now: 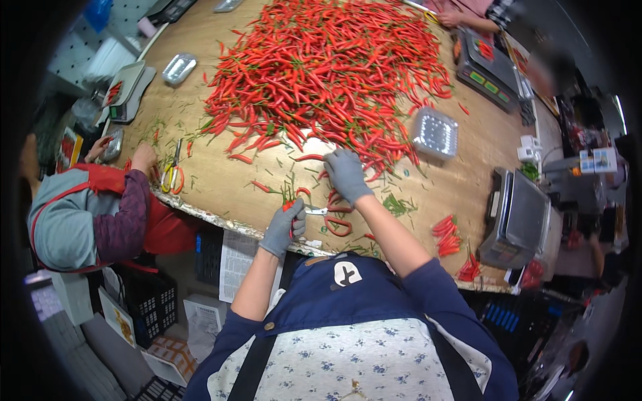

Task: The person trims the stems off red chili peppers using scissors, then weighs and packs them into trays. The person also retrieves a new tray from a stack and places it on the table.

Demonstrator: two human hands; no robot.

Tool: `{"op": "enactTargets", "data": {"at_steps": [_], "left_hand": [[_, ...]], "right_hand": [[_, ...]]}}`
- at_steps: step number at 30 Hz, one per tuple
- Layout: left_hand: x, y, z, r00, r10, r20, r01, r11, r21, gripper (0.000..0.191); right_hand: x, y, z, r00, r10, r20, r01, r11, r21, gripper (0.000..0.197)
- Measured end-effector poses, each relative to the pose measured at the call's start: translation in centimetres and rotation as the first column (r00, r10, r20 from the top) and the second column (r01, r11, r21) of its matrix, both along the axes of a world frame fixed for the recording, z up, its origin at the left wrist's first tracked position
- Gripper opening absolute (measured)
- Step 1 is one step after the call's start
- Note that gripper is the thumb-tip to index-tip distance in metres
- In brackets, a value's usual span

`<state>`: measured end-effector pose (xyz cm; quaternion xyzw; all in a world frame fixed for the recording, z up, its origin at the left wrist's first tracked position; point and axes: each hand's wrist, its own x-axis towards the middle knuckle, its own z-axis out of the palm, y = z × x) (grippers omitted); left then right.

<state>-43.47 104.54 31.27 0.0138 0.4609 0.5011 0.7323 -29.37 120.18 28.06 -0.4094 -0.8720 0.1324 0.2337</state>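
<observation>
My left hand (286, 228), in a grey glove, grips a small bunch of red chilli peppers (288, 206) near the table's front edge, green stems pointing away from me. The gloved right hand (346, 173) reaches to the near edge of a large heap of red chillies (321, 75). One curved chilli (309, 157) lies at its fingertips; whether the fingers hold anything is hidden. Between my hands lie red-handled scissors (337, 225), blades towards the left hand. Loose chillies (261, 186) and cut green stems (398, 204) are scattered around on the wooden table (220, 175).
Transparent plastic trays (435, 133) (179, 68) stand beside the heap. A weighing scale (516, 220) is at right, near small chilli bunches (446, 234); another scale (486, 70) stands farther back. A co-worker (95, 215) works at left near yellow-and-orange-handled scissors (173, 175); another person's hand (450, 19) is at the far right.
</observation>
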Motion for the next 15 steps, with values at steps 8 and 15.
{"op": "enactTargets", "data": {"at_steps": [8, 15], "left_hand": [[-3.8, -0.3, -1.7, 0.960, 0.193, -0.204, -0.181, 0.981, 0.073, 0.034], [-4.6, 1.2, -3.8, 0.998, -0.058, -0.012, 0.059, 0.991, 0.123, 0.030]], "right_hand": [[-2.2, 1.8, 1.8, 0.914, 0.404, 0.040, -0.391, 0.902, -0.183, 0.015], [-3.8, 0.3, 2.9, 0.817, 0.568, -0.099, -0.576, 0.813, -0.087, 0.016]]}}
